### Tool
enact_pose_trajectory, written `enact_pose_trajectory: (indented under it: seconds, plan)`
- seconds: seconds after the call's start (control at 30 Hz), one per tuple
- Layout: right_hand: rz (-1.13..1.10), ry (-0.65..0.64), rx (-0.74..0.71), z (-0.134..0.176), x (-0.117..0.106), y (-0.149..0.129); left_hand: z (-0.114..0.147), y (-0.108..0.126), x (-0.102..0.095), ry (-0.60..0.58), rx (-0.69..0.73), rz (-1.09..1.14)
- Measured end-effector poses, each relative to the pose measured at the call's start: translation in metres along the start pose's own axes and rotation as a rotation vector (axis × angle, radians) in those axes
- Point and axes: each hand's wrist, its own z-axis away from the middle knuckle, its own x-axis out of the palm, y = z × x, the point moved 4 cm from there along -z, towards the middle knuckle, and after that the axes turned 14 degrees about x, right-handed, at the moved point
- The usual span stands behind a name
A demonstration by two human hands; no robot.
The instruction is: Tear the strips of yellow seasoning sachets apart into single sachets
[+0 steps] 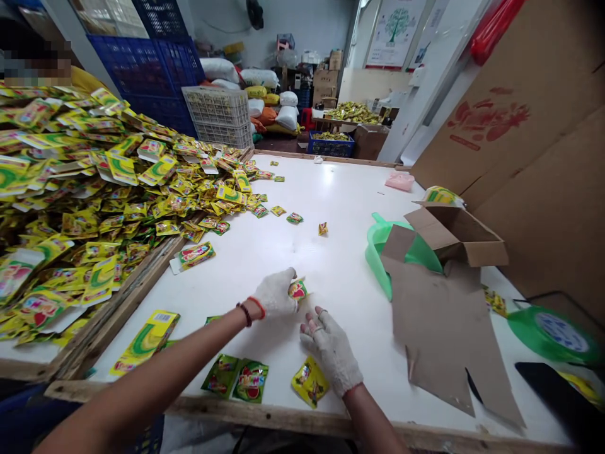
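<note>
Both my hands wear white knit gloves with open fingertips. My left hand (276, 294) grips a small yellow and red sachet (298, 289) on the white table (331, 208). My right hand (331, 349) rests flat on the table just to the right, fingers spread, holding nothing. Close to my right wrist lies a yellow sachet (309, 381), and two green sachets (236, 378) lie beside it at the front edge.
A big heap of yellow sachets (85, 195) covers the left side. A flattened cardboard piece (439, 328), an open carton (456, 233) and a green plastic scoop (382, 243) lie right. A green tape roll (553, 331) sits far right. Blue crates (146, 69) stand behind.
</note>
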Motion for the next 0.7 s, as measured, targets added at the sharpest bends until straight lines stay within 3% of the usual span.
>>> enact_pose_trajectory:
  seconds: [0.07, 0.17, 0.3, 0.4, 0.57, 0.7]
  plan:
    - [0.180, 0.038, -0.117, -0.003, 0.002, -0.010, 0.028, 0.014, 0.010, 0.099, -0.082, 0.111]
    - [0.391, 0.015, -0.202, 0.000, 0.006, -0.019, 0.061, 0.028, 0.023, 0.224, -0.164, 0.505]
    - [0.487, -0.131, -0.170, 0.008, 0.007, -0.016, 0.084, 0.031, 0.033, 0.309, -0.194, 1.025]
    - [0.428, -0.096, -0.103, 0.011, 0.005, -0.004, 0.091, 0.032, 0.041, 0.353, -0.233, 1.272]
    - [0.169, -0.046, -0.077, 0.019, 0.004, 0.017, 0.106, 0.042, 0.053, 0.444, -0.321, 1.502]
    - [0.251, -0.047, -0.114, 0.022, -0.001, 0.025, 0.118, 0.047, 0.052, 0.478, -0.280, 1.482]
